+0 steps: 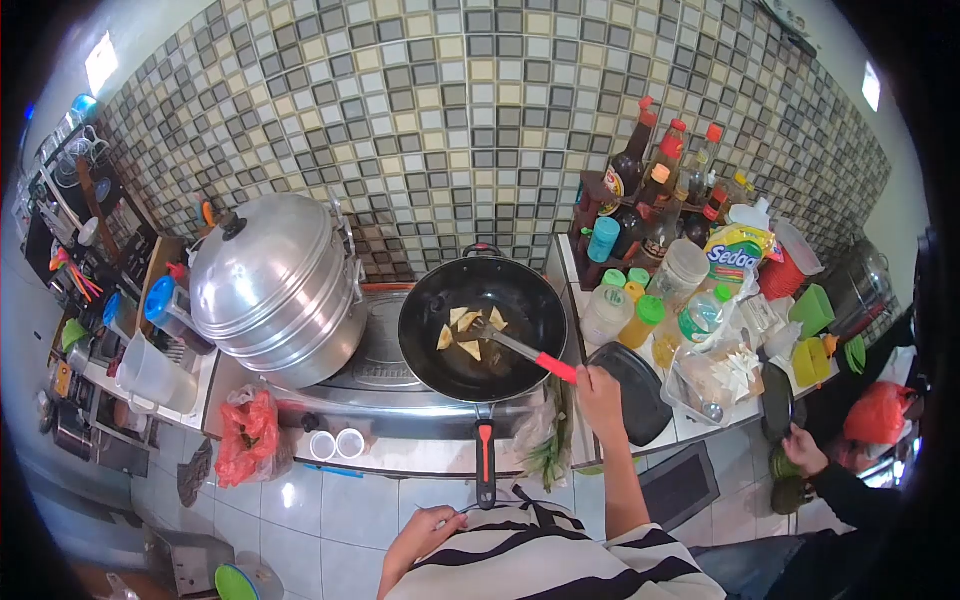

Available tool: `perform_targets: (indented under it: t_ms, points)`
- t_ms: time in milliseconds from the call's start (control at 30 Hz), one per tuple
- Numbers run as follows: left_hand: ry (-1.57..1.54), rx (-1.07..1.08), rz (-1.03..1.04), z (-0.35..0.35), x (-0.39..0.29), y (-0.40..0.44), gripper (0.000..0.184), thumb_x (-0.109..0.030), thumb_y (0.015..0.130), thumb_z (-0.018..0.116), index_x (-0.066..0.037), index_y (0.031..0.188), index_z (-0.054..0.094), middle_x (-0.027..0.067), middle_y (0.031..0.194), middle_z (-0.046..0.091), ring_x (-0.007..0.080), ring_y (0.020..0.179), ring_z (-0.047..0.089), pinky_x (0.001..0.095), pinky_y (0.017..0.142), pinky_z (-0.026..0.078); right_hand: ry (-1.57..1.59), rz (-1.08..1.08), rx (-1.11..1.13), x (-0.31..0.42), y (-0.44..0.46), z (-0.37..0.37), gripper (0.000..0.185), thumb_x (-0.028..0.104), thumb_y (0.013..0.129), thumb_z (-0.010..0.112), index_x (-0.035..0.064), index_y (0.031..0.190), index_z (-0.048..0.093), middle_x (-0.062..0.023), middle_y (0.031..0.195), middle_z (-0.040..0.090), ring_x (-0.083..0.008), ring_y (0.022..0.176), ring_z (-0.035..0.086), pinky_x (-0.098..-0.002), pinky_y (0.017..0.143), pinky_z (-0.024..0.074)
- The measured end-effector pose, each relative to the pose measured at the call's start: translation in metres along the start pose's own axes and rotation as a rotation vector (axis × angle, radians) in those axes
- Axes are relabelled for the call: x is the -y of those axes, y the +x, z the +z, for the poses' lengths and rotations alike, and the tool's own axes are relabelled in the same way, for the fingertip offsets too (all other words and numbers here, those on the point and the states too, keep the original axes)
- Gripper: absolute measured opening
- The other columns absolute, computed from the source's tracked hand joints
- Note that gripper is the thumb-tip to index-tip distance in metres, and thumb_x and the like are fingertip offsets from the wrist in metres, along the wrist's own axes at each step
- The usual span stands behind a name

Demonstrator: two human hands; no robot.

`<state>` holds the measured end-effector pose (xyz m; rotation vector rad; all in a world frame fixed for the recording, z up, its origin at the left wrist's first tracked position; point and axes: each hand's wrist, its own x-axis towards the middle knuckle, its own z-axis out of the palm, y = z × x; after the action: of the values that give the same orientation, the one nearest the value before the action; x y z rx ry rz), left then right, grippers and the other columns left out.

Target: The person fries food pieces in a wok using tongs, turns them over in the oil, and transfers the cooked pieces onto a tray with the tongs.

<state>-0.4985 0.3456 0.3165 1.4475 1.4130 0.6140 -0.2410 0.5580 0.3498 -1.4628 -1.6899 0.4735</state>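
Note:
My right hand (600,402) is closed around the red handle of a spatula (518,346). Its grey head reaches into a black wok (425,355) on the stove, among several pale triangular pieces of food (470,349) lying in oil. Toward me points the wok's black and red handle (486,455), with neither hand on it. My left hand (425,532) rests near my waist, left of that handle, fingers curled in with nothing visible in them.
A large aluminium steamer (275,290) stands left of the wok. Sauce bottles (630,165), jars, a dark tray (630,395) and a plastic container (700,390) crowd the right counter. A red plastic bag (250,430) hangs at front left. Another person's hand (803,450) is at far right.

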Motion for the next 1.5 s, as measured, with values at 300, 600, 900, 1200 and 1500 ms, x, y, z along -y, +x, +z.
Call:
perform_targets:
  t_ms: [300,600,900,1200,1500]
  points:
    - [0.005,0.013,0.035,0.002,-0.002,-0.001,0.025,-0.023,0.086,0.052,0.0,0.08,0.061,0.014,0.077,0.063,0.0264,0.071,0.061,0.0305,0.065,0.046,0.076,0.144,0.025,-0.024,0.003,0.024,0.033,0.023,0.087,0.044,-0.0036,0.069,0.052,-0.0221,0.069,0.053,-0.0388,0.066,0.053,-0.0427,0.06,0.0399]
    - [-0.007,0.006,0.038,0.002,0.001,-0.005,0.023,-0.021,0.085,0.053,0.0,0.081,0.062,0.0136,0.078,0.063,0.0255,0.072,0.062,0.0302,0.067,0.047,0.171,0.145,-0.014,-0.051,0.001,0.054,0.04,0.032,0.089,0.042,0.0003,0.067,0.052,-0.005,0.052,0.049,-0.0114,0.042,0.048,-0.0281,0.042,0.0377]
    - [0.018,0.008,-0.015,-0.002,-0.004,-0.005,0.022,-0.022,0.086,0.052,-0.003,0.083,0.063,0.0109,0.076,0.063,0.0217,0.066,0.058,0.028,0.063,0.045,0.112,0.047,-0.041,-0.01,0.005,0.046,0.035,0.026,0.088,0.043,-0.0033,0.072,0.051,-0.0216,0.068,0.052,-0.0369,0.065,0.053,-0.039,0.058,0.0396]
    - [0.004,0.0,0.018,0.0,-0.002,-0.006,0.021,-0.022,0.087,0.051,-0.005,0.086,0.064,0.0071,0.074,0.062,0.0147,0.061,0.055,0.0258,0.059,0.044,0.088,0.09,-0.05,-0.007,0.007,0.045,0.036,0.027,0.089,0.042,-0.0033,0.074,0.052,-0.0212,0.067,0.053,-0.0364,0.064,0.053,-0.0393,0.058,0.0398]
    - [-0.012,-0.003,-0.054,-0.001,-0.007,-0.005,0.023,-0.022,0.085,0.054,-0.001,0.082,0.063,0.0137,0.077,0.064,0.0243,0.071,0.062,0.0289,0.067,0.046,0.158,0.05,-0.056,-0.001,0.01,0.047,0.034,0.024,0.087,0.045,-0.0038,0.07,0.052,-0.0216,0.069,0.052,-0.0373,0.066,0.052,-0.0405,0.059,0.0394]
